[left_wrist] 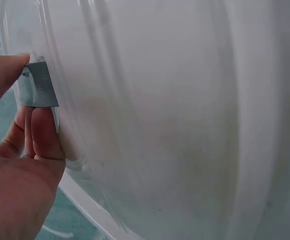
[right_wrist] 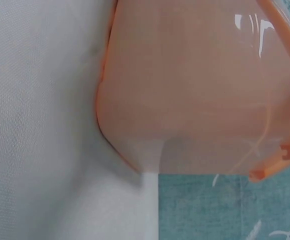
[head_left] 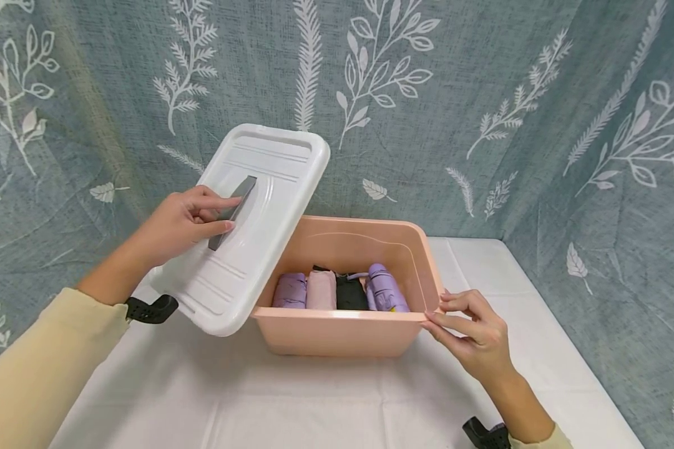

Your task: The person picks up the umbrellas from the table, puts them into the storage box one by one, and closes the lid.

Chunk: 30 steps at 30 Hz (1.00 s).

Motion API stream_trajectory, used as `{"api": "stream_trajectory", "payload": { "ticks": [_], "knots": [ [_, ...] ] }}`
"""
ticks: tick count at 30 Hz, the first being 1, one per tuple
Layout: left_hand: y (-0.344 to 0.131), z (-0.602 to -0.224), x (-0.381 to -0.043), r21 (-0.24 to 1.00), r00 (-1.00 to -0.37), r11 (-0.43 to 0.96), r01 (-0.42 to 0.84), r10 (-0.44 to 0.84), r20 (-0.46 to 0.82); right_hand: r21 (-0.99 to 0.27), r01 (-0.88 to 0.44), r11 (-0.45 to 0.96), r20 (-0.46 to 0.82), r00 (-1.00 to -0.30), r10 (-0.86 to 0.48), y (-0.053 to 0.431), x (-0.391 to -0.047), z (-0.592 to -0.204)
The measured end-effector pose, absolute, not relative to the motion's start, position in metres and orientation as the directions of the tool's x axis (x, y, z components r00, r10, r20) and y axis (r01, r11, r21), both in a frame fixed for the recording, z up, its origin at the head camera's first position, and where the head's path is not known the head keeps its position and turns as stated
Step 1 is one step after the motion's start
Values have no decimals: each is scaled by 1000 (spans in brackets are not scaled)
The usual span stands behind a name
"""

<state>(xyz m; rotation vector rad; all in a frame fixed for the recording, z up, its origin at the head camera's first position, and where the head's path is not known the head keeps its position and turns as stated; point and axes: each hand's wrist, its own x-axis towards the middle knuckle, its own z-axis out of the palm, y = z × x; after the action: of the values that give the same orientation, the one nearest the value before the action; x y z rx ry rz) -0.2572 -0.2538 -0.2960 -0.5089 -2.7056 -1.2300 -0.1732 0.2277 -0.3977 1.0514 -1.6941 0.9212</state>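
Observation:
My left hand pinches the grey handle of a white lid, which is tilted above the left end of a peach storage bin. In the left wrist view, thumb and fingers close on the handle from both sides. My right hand grips the bin's front right rim corner between thumb and fingers. Inside the bin lie a purple bundle, a pale pink bundle, a black one and a lilac rolled one; they look like folded umbrellas.
The bin stands on a table with a white cloth. Blue-green curtains with white leaf prints surround the table at the back and sides. Each wrist wears a black strap.

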Motion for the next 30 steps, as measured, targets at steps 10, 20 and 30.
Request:
{"api": "stream_trajectory", "payload": {
  "ticks": [10,20,30],
  "knots": [
    [-219,-272,-255,636,-845,574,516,461,270,-140,-922,362,940,-238,-243,224,-174,-399],
    [-189,-266,-268,523,-716,534,665,654,243,-169,-928,333,938,-255,-234,226,-176,-399],
    [-151,-256,-276,459,-590,473,752,794,147,-171,-928,332,937,-258,-237,230,-180,-403]
  ]
}}
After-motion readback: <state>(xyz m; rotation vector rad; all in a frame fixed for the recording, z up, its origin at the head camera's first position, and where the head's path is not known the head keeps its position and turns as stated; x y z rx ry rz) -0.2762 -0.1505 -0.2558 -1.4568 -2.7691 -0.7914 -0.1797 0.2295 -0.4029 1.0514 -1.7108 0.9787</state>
